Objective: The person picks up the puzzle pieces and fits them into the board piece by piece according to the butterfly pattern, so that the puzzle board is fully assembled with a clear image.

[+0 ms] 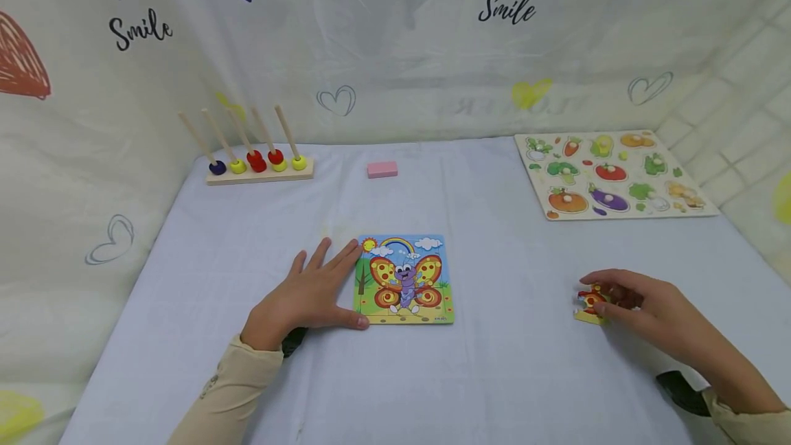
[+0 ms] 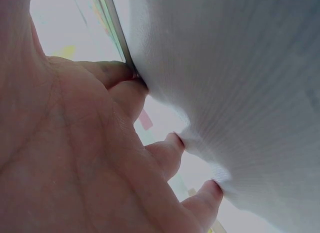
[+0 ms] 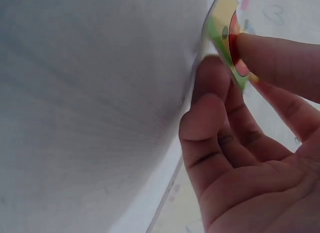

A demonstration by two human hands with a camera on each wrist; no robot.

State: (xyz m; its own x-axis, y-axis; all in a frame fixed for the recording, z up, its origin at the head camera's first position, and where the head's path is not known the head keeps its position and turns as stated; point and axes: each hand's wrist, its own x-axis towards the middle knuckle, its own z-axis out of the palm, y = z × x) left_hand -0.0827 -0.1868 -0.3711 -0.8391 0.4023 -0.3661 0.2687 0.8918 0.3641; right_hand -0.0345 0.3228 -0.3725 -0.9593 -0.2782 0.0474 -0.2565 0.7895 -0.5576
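A square butterfly jigsaw puzzle lies flat near the middle of the white-covered table. My left hand is spread beside it, palm down, with the thumb and index finger at its left edge. In the left wrist view those digits meet the puzzle's edge, while the other fingertips rest on the cloth. Off to the right, my right hand pinches a jigsaw piece, red, yellow and white, between thumb and fingers. The right wrist view shows the piece tilted, its green and red print partly behind the thumb.
A wooden bead counter with upright pegs stands at the back left. Behind the puzzle lies a pink block. A vegetable puzzle board occupies the back right. A printed curtain hangs along the table's far edge.
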